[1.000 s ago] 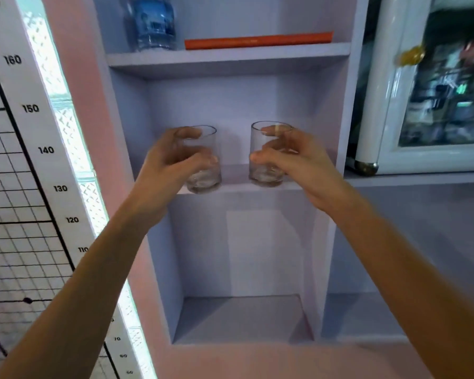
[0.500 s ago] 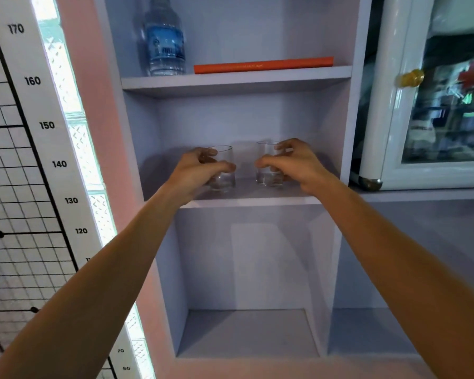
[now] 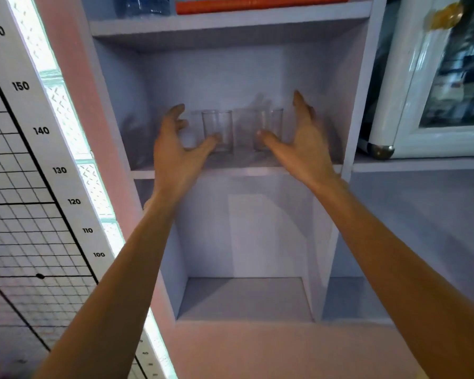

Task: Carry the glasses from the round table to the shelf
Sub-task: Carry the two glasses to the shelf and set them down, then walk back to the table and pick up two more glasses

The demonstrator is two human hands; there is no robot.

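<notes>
Two clear drinking glasses stand upright side by side on the middle shelf board point(image 3: 143, 174) of a pale lilac shelf unit. The left glass point(image 3: 219, 127) is just right of my left hand point(image 3: 175, 149), whose fingers are spread apart with the thumb tip near the glass's lower part. The right glass point(image 3: 271, 124) is just left of my right hand point(image 3: 301, 140), also spread wide, thumb tip by the glass's lower side. Neither hand holds anything.
Above, the upper shelf point(image 3: 230, 23) carries a water bottle point(image 3: 141, 5) and a flat orange item point(image 3: 257, 4). A white-framed glass cabinet door point(image 3: 411, 86) stands at right. A height chart point(image 3: 19, 132) and a lit glass-block strip point(image 3: 66, 110) run down the left. Lower compartment point(image 3: 244, 299) below.
Both hands have let go of the glasses and spread their fingers, drawing slightly outward. The glasses now stand on the shelf by themselves.
</notes>
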